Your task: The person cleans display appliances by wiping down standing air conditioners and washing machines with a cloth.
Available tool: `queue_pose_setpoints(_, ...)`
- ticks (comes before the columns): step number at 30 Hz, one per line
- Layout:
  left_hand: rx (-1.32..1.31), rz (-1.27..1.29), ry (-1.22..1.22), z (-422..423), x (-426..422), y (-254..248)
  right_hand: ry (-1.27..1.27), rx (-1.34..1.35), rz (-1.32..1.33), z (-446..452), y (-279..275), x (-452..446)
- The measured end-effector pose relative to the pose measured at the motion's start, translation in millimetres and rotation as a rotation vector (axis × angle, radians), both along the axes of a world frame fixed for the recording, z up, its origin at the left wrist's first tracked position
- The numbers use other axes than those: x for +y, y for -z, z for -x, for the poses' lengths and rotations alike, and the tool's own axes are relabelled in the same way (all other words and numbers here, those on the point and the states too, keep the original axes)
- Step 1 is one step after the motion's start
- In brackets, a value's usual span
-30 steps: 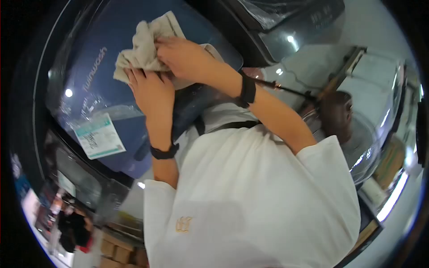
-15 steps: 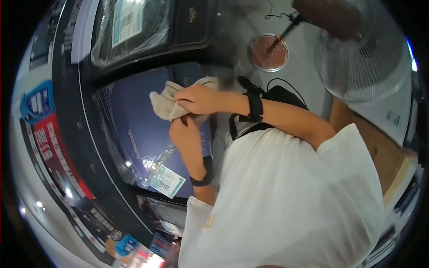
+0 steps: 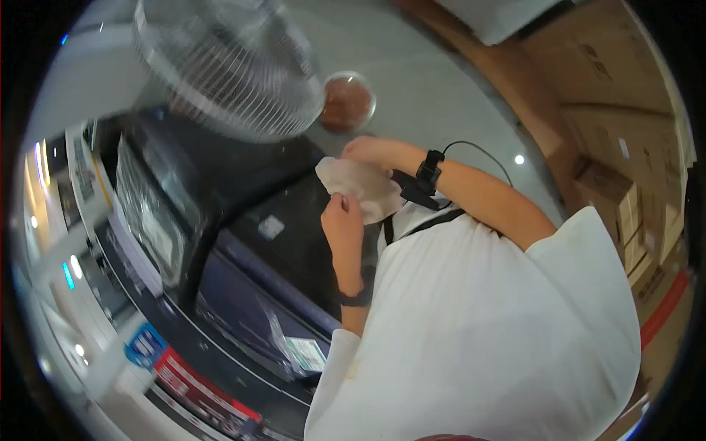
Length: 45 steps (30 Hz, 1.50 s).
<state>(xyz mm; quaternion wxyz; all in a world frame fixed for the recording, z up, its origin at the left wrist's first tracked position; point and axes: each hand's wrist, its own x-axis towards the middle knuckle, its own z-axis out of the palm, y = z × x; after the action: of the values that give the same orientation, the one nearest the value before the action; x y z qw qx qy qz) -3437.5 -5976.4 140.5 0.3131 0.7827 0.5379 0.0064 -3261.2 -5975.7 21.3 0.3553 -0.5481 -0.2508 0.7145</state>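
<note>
In the head view, a beige cloth point(image 3: 371, 189) is in front of the person's waist, between the two hands and beside a dark appliance panel point(image 3: 294, 239). The left hand point(image 3: 343, 229) is clamped on the cloth's lower left edge, its fingers bent inward. The right hand point(image 3: 368, 151) is at the upper edge and appears clamped there too, though blur hides its fingertips. Taking opposite edges probably keeps the cloth spread between them rather than bunched, and holding it near the body likely lets both elbows stay bent.

The cloth's long axis seems to slant from upper left to lower right; one corner points up and left, towards the fan point(image 3: 235, 81), and the other end points to the black strap point(image 3: 434, 220) at the waist. Folds blur its outline, so whether it is doubled over cannot be told.

Below and left, clear film point(image 3: 276, 331) and a label point(image 3: 305, 354) lie on a blue-violet panel point(image 3: 243, 298); the film is presumably there to protect the finish. Cardboard boxes point(image 3: 610, 70) stand at the right, well apart from the cloth.
</note>
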Motion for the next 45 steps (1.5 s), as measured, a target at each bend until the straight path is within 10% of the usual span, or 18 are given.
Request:
queue_pose_setpoints(7,-0.098,-0.08,0.428,-124.3,-10.1,-10.3,0.93,0.06,-0.203,-118.2,-7.5,-55.9)
queue_pose_setpoints(11,-0.194,-0.234,0.598,-194.3,4.2,-0.8,1.347,-0.338,-0.324,-184.5,-41.9,-77.0)
queue_pose_setpoints(27,-0.769,-0.417,0.872,-554.9,42.2,-61.5,1.815,-1.301,-0.537,-455.0,-197.7,-137.8)
queue_pose_setpoints(35,-0.685,-0.729,1.019,-748.9,47.4,-33.4,1.221,-2.068,-0.293,-628.7,-156.7,-141.3)
queue_pose_setpoints(45,-0.459,-0.59,1.116,-834.9,61.4,6.0,0.861,-1.964,-0.015,-691.5,-103.7,-145.3)
